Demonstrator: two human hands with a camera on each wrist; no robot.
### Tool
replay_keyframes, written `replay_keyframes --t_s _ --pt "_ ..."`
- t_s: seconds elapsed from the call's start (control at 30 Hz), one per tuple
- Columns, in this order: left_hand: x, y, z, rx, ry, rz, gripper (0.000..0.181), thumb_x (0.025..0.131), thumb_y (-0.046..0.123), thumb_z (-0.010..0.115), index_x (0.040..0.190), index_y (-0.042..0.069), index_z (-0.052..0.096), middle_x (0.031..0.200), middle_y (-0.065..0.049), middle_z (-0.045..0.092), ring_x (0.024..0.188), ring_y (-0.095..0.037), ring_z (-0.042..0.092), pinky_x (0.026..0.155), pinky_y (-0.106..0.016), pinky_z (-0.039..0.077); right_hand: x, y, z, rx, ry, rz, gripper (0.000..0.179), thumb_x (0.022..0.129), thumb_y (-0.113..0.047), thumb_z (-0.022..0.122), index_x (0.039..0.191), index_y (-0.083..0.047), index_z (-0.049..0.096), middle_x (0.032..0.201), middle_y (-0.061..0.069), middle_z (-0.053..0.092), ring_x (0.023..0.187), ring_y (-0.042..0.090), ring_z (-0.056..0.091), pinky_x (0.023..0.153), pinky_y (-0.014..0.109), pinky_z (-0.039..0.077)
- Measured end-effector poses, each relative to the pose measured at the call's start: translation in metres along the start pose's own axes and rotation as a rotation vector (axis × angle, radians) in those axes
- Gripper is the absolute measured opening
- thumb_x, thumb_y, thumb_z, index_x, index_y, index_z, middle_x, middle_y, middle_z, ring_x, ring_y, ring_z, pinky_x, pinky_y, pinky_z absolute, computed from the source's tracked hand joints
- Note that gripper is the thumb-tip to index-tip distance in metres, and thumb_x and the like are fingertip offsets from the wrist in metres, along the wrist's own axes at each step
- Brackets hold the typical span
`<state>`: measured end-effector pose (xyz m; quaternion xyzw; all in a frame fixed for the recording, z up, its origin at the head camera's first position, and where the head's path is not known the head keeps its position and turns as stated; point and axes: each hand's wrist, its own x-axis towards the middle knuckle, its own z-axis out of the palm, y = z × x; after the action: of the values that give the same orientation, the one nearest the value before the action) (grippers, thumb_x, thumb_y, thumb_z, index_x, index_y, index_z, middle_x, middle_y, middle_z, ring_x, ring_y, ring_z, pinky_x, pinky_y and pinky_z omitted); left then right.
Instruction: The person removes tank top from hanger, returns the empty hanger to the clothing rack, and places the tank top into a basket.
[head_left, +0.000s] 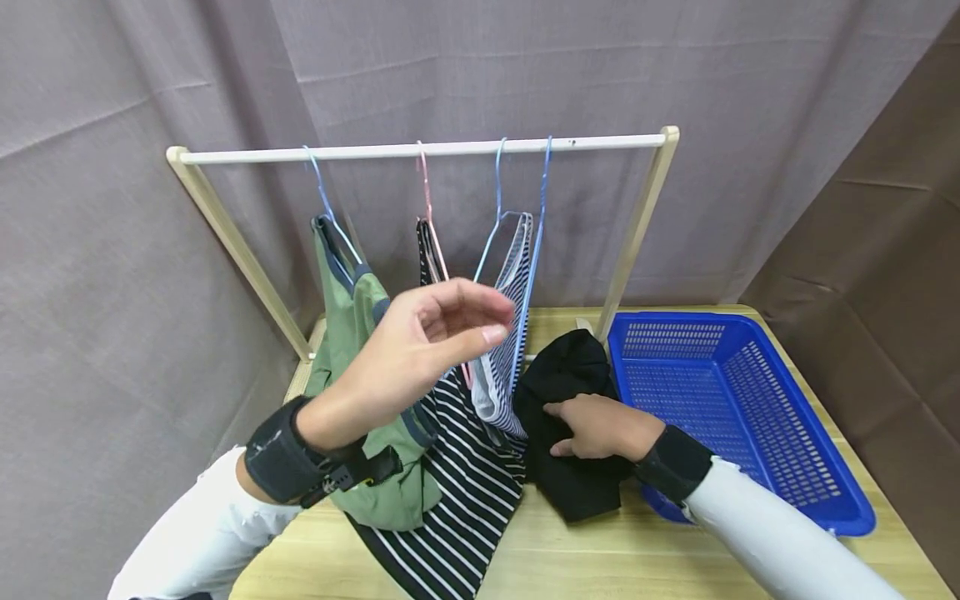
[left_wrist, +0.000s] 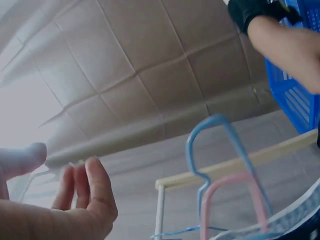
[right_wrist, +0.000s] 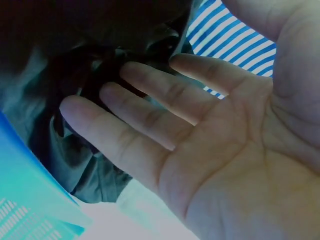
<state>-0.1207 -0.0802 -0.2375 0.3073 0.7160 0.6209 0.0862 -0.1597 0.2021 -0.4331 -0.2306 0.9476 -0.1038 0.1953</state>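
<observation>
right hand (head_left: 600,425): fingers nearly straight and a little apart, resting on the black cloth (head_left: 573,483) without pinching. under that hand, bunched on the table (head_left: 570,558). to handle it well, probably better to smooth the folds flat first, feel for an edge, then pinch there rather than drag at the crumpled middle. cannot tell which end is the waist or neck.

just right of that grip: the blue basket (head_left: 780,421), close beside the cloth. mind the white sleeve (head_left: 787,542) over the near rim.

up and left of the grip: left hand (head_left: 420,342), raised before the hangers, holding nothing, fingers loosely bent toward the thumb with a gap between. likely most useful at the cloth's opposite edge, kept clear of the blue hanger (head_left: 540,221) to avoid jarring the rail (head_left: 360,152).

farther left: black-and-white striped cloth (head_left: 472,517), then green cloth (head_left: 390,483). best to reach past both without tugging.

no brand or label legible anywhere. on the rail, well above the grip, dark marks (head_left: 572,142) too small to read.
</observation>
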Motion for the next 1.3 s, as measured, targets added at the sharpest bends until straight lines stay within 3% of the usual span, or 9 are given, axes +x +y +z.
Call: replay_keyframes --t_s 0.13,0.3,0.4,0.47,0.67,0.8,0.93,1.1,1.3 --pt "-0.018 -0.013 0.008 -0.001 -0.026 0.004 0.021 0.098 0.006 0.069 0.118 0.000 0.071 0.112 -0.017 0.072 0.096 -0.016 0.070 0.082 -0.024 0.061 -0.003 -0.001 -0.001 -0.012 0.034 -0.025 0.066 0.095 -0.035 0.082 0.148 -0.001 0.061 0.140 0.019 0.071 0.130 0.036 0.068 0.114 0.056 0.054" --pt "-0.033 -0.036 0.018 -0.055 -0.056 -0.054 0.013 0.095 0.002 0.068 0.105 -0.004 0.070 0.098 -0.012 0.069 0.084 -0.008 0.066 0.077 -0.021 0.060 -0.004 -0.001 -0.001 -0.072 0.095 -0.031 0.064 0.094 -0.033 0.082 0.146 -0.001 0.062 0.135 0.018 0.074 0.125 0.036 0.071 0.109 0.056 0.057" --pt "-0.042 -0.051 0.021 -0.147 -0.100 -0.083 0.013 0.094 0.000 0.067 0.104 -0.009 0.067 0.096 -0.002 0.069 0.083 -0.006 0.065 0.078 -0.019 0.059 -0.005 -0.001 -0.001 -0.101 0.120 -0.027 0.064 0.094 -0.033 0.082 0.146 0.000 0.062 0.131 0.019 0.074 0.122 0.038 0.071 0.107 0.056 0.058" --pt "-0.048 -0.064 0.022 -0.221 -0.153 -0.068 0.015 0.095 -0.001 0.065 0.104 -0.013 0.063 0.095 0.003 0.067 0.084 -0.004 0.064 0.079 -0.017 0.058 -0.006 0.000 -0.002 -0.109 0.131 -0.021 0.064 0.094 -0.033 0.082 0.146 0.000 0.062 0.129 0.020 0.075 0.120 0.038 0.072 0.105 0.056 0.059" --pt "-0.064 -0.104 0.027 -0.368 -0.286 -0.069 0.019 0.098 -0.003 0.061 0.103 -0.020 0.057 0.095 0.008 0.068 0.087 0.000 0.066 0.084 -0.015 0.059 -0.010 0.005 -0.002 -0.084 0.151 -0.022 0.063 0.095 -0.032 0.082 0.146 0.001 0.062 0.130 0.020 0.075 0.117 0.038 0.074 0.102 0.055 0.061" --pt "-0.071 -0.125 0.030 -0.371 -0.277 -0.119 0.022 0.095 -0.002 0.061 0.102 -0.023 0.055 0.092 0.010 0.069 0.085 0.001 0.067 0.083 -0.015 0.059 -0.015 0.009 -0.001 -0.061 0.152 -0.020 0.062 0.096 -0.032 0.081 0.146 0.001 0.062 0.132 0.020 0.075 0.116 0.036 0.074 0.101 0.053 0.061" --pt "-0.077 -0.139 0.029 -0.371 -0.230 -0.124 0.024 0.094 -0.004 0.060 0.101 -0.026 0.052 0.092 0.011 0.070 0.085 0.000 0.068 0.083 -0.016 0.060 -0.020 0.012 -0.001 -0.053 0.167 -0.004 0.062 0.096 -0.033 0.081 0.145 0.000 0.063 0.130 0.020 0.075 0.116 0.036 0.074 0.099 0.054 0.061" --pt "-0.081 -0.146 0.023 -0.351 -0.179 -0.148 0.025 0.093 -0.004 0.061 0.101 -0.025 0.053 0.090 0.013 0.071 0.082 0.000 0.069 0.081 -0.017 0.061 -0.020 0.012 -0.005 -0.043 0.206 0.005 0.062 0.095 -0.033 0.081 0.145 0.000 0.063 0.131 0.020 0.075 0.120 0.039 0.072 0.100 0.057 0.060" --pt "-0.083 -0.149 0.021 -0.326 -0.168 -0.128 0.023 0.094 -0.004 0.060 0.100 -0.025 0.054 0.089 0.010 0.070 0.081 -0.001 0.069 0.081 -0.019 0.062 -0.019 0.014 -0.007 -0.035 0.195 0.013 0.063 0.096 -0.033 0.081 0.146 -0.001 0.062 0.132 0.021 0.074 0.121 0.040 0.071 0.101 0.058 0.060"
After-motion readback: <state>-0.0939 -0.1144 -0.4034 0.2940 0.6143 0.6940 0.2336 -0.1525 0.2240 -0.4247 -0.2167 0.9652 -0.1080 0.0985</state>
